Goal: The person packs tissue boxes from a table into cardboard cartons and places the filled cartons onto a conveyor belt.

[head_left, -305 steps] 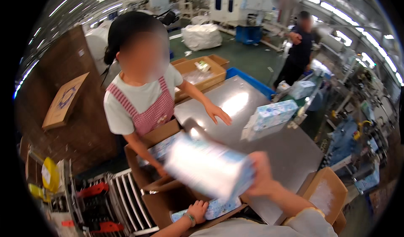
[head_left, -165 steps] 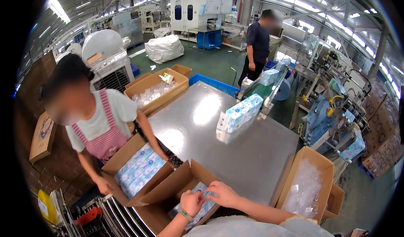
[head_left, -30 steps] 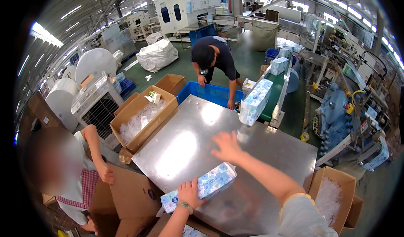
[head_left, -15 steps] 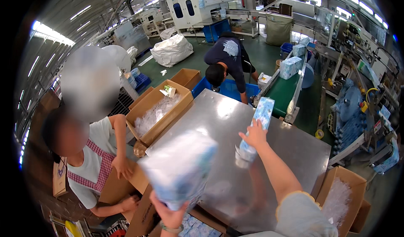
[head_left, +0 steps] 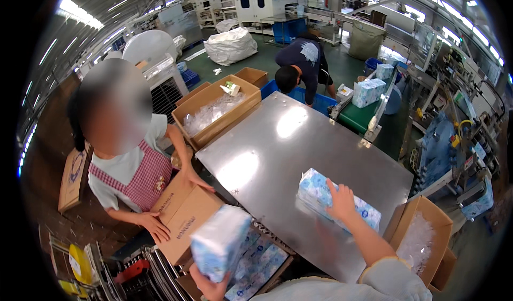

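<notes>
My left hand [head_left: 209,285] grips a blue-and-white plastic-wrapped tissue pack [head_left: 220,242] from below, tilted over an open carton at the table's near left. Several similar packs [head_left: 264,263] lie in rows inside that carton. On the metal table [head_left: 267,156], a long tissue pack [head_left: 315,191] with a blue floral print lies slantwise. My right hand [head_left: 342,200] is closed over its top and near side. Part of the left hand's fingers is hidden behind its pack.
A co-worker in a checked apron at left has both hands on a closed brown carton [head_left: 184,218]. Another person bends over a blue bin [head_left: 324,104] beyond the table. Cartons of clear plastic [head_left: 214,111] flank the table. A green conveyor [head_left: 355,118] carries packs.
The left hand's pack has moved down toward the open carton. My right hand has brought its pack nearer and turned it crosswise on the table. The co-worker's carton is now flat-topped.
</notes>
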